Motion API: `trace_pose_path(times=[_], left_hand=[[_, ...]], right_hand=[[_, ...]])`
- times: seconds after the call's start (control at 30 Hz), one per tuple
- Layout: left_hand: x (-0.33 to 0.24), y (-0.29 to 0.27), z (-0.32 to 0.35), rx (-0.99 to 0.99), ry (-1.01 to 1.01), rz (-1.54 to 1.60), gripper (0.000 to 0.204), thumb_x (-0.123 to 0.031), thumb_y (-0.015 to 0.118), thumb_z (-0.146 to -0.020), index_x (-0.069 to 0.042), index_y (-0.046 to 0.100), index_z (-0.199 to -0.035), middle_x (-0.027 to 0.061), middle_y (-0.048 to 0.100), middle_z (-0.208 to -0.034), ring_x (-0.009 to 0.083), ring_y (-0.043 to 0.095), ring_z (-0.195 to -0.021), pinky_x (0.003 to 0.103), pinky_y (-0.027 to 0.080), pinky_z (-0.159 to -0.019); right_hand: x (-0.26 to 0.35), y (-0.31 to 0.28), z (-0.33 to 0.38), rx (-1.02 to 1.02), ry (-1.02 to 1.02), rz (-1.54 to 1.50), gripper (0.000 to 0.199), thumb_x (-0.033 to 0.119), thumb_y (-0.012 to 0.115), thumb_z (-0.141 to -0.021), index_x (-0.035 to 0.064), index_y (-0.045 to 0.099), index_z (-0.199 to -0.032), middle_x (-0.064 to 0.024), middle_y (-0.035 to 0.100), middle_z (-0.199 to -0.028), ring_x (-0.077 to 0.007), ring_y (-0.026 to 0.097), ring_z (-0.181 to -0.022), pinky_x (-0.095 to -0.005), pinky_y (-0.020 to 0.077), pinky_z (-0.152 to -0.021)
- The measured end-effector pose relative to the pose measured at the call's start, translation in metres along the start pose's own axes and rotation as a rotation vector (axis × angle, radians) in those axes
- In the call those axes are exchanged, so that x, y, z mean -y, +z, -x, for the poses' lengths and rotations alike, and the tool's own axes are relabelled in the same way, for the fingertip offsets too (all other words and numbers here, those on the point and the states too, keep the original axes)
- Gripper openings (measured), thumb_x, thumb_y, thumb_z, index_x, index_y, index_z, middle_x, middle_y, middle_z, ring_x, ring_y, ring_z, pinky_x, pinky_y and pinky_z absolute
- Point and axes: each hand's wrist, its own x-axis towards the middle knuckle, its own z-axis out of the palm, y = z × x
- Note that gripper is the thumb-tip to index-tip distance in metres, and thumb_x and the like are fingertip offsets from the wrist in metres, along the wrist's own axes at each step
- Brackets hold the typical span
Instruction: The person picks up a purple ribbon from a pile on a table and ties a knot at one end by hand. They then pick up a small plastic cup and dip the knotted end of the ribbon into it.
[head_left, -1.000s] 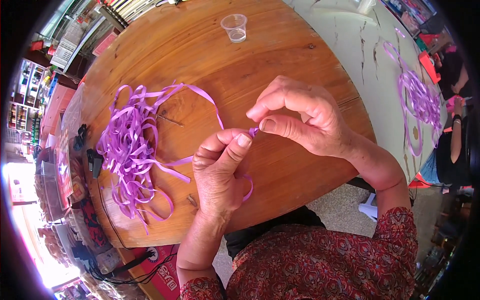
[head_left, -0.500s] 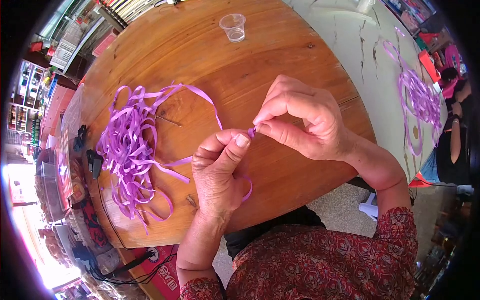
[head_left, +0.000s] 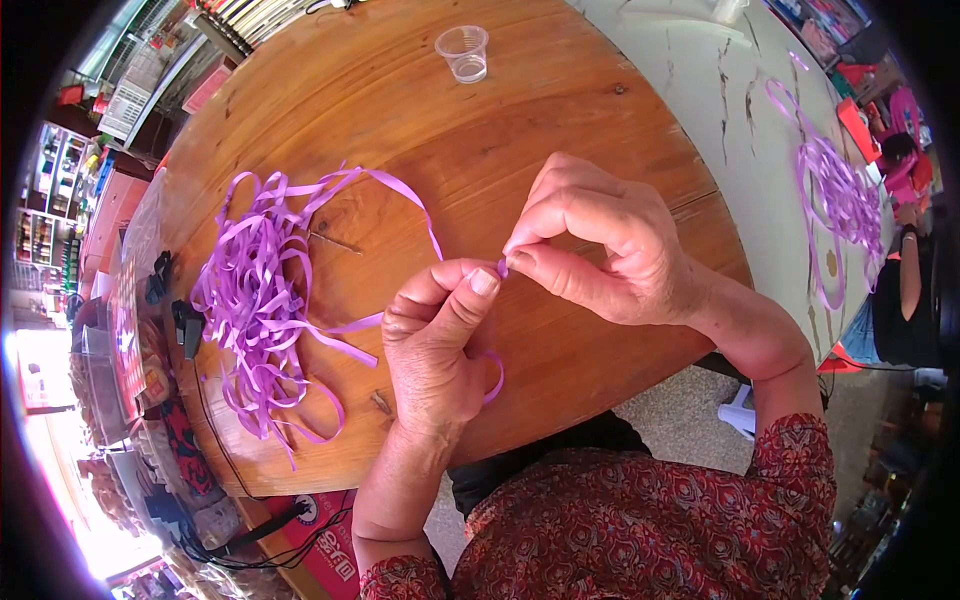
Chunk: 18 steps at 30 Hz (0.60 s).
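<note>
Above the round wooden table, my left hand [head_left: 440,335] pinches a purple ribbon [head_left: 502,268] between thumb and forefinger. My right hand [head_left: 610,240] is closed in a pinch on the same ribbon, its thumb and forefinger tips right beside the left thumb. Only a small folded or knotted bit of ribbon shows between the two hands. A ribbon loop hangs beside my left palm, and a strand runs from that hand back to a loose heap of purple ribbon [head_left: 255,300] on the table at left.
A clear plastic cup [head_left: 466,58] stands on the wooden table [head_left: 560,110] at the far side. A white marbled table [head_left: 690,60] at right bears another purple ribbon heap [head_left: 838,190], with a person's arm [head_left: 909,270] beside it. Black cables [head_left: 215,430] run along the left edge.
My right fingertips have shifted slightly left, closer to the left thumb, and less of the ribbon bit shows between them. The left hand holds still.
</note>
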Motion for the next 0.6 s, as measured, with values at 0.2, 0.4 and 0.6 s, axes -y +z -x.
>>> trace_pose_path(times=[0.2,0.4,0.6], left_hand=[[0.0013,0.0025,-0.0004,-0.033,0.056,-0.105,0.011,-0.015,0.067,-0.084,-0.004,0.065,-0.086,-0.0060,0.043,-0.054,0.0041,0.027,-0.042,0.021,0.018,-0.040],[-0.0005,-0.0014,0.0019,0.012,0.015,-0.004,0.006,-0.009,0.068,-0.083,-0.004,0.067,-0.086,-0.0047,0.057,-0.065,0.0005,0.033,-0.047,0.018,0.021,-0.042],[0.0002,0.0023,0.0010,-0.023,0.007,-0.049,0.008,-0.012,0.067,-0.083,-0.005,0.066,-0.085,-0.0032,0.054,-0.061,0.0032,0.033,-0.045,0.020,0.022,-0.041]], right_hand=[[-0.0013,0.0002,0.0013,0.004,0.044,-0.006,0.010,0.003,0.070,-0.077,0.0017,0.062,-0.083,-0.0055,0.061,-0.077,-0.0177,0.056,-0.069,-0.0280,0.0445,-0.059],[0.0020,0.0025,-0.0020,-0.005,-0.032,0.067,0.031,0.015,0.076,-0.071,0.0022,0.066,-0.097,-0.0047,0.062,-0.082,-0.0191,0.056,-0.072,-0.0302,0.0458,-0.068],[-0.0002,0.0041,0.0042,0.054,-0.142,0.200,0.028,0.016,0.076,-0.068,0.0065,0.068,-0.093,-0.0002,0.058,-0.077,-0.0181,0.054,-0.074,-0.0316,0.0415,-0.067]])
